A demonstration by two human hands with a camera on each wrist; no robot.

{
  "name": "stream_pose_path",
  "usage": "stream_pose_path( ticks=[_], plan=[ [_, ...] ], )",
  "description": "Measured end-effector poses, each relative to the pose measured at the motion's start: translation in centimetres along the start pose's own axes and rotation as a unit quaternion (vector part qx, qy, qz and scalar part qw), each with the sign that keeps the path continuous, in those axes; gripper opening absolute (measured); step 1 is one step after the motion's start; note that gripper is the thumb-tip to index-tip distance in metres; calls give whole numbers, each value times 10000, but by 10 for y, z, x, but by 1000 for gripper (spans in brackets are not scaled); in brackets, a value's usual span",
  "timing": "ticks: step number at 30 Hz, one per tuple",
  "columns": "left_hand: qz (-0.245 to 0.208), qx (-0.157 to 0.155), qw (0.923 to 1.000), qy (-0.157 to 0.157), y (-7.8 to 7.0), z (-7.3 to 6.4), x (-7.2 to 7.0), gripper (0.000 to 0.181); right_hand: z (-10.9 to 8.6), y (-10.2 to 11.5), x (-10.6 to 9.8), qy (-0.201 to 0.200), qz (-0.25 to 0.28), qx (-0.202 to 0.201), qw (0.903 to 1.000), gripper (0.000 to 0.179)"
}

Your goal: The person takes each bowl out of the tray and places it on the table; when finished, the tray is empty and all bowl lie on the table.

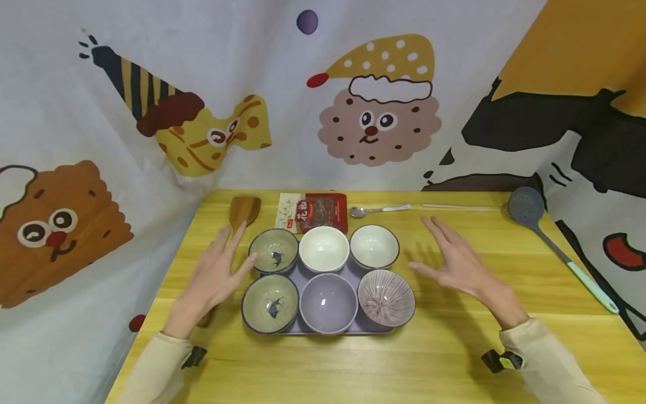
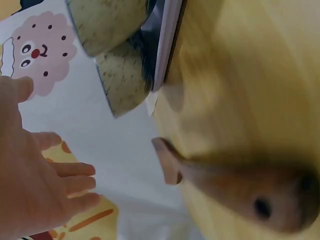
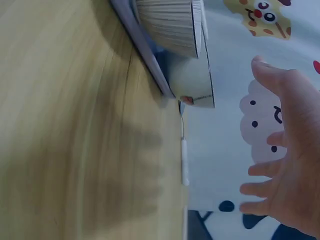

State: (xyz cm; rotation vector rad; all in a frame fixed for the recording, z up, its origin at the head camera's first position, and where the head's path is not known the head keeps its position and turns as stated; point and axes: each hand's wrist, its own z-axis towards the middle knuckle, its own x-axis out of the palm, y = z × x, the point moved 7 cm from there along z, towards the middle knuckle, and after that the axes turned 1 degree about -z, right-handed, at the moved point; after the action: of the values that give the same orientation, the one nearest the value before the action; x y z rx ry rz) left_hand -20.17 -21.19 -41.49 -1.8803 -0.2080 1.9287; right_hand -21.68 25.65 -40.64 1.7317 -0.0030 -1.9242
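Note:
A lavender tray [image 1: 348, 331] carries two rows of bowls. On its left stand two speckled fish-pattern bowls [image 1: 274, 303]; a white bowl [image 1: 324, 249] and a lavender bowl [image 1: 328, 303] fill the middle. To the right are a dark-rimmed white bowl [image 1: 374, 247] and a purple-streaked bowl [image 1: 386, 298]. My left hand [image 1: 214, 278] hovers beside the fish bowls with fingers extended, over a wooden spatula [image 1: 244, 211] that it partly covers. My right hand [image 1: 456, 264] is held up right of the bowls, fingers straight, holding nothing.
Behind the bowls lie a red and cream packet [image 1: 323, 213], a metal spoon [image 1: 379, 210] and a thin pale stick [image 1: 456, 207]. A grey skimmer [image 1: 526, 207] with a mint handle lies at the table's right edge. A printed cloth [image 1: 282, 140] hangs behind.

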Motion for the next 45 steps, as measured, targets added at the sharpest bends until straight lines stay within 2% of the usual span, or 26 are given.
stream_pose_path(
  ticks=[3, 6, 10, 13, 17, 21, 24, 28, 32, 35, 37, 39, 45],
  plan=[
    [-505, -68, 9987, 65, 1, 1, 8, 81, 3, -1, 10, 75, 589, 68, 9982, 106],
    [-994, -163, 9948, 170, 3, 1, 17, 84, 6, -2, 19, 95, 1292, 45, 9916, 104],
    [-1496, -377, 9875, 337, 6, 1, 30, 89, 13, -2, 31, 135, 2384, -249, 9708, 99],
    [-1825, -554, 9803, 516, 8, 1, 39, 95, 19, -4, 44, 299, 3103, -367, 9495, 99],
    [-2144, -645, 9723, 671, 10, 0, 49, 100, 28, -8, 61, 488, 3653, -386, 9288, 102],
    [-2620, -533, 9612, 685, 14, -1, 54, 98, 35, -12, 73, 638, 3908, -329, 9177, 105],
    [-3060, -480, 9481, 718, 16, -1, 57, 95, 39, -13, 78, 727, 3999, -330, 9131, 105],
    [-3446, -524, 9350, 660, 21, -3, 60, 93, 45, -12, 82, 827, 4020, -477, 9106, 105],
    [-3615, -532, 9294, 524, 24, -2, 61, 90, 50, -9, 85, 1063, 4122, -594, 9029, 106],
    [-3625, -505, 9293, 490, 24, -2, 62, 90, 54, -9, 88, 1276, 4307, -605, 8914, 107],
    [-3638, -511, 9288, 478, 24, -2, 63, 90, 55, -10, 89, 1349, 4358, -601, 8878, 109],
    [-3653, -520, 9282, 483, 24, -2, 64, 90, 56, -11, 89, 1355, 4315, -581, 8900, 109],
    [-3648, -571, 9282, 452, 25, -4, 64, 89, 57, -15, 90, 1094, 4008, -514, 9082, 107]
  ],
)
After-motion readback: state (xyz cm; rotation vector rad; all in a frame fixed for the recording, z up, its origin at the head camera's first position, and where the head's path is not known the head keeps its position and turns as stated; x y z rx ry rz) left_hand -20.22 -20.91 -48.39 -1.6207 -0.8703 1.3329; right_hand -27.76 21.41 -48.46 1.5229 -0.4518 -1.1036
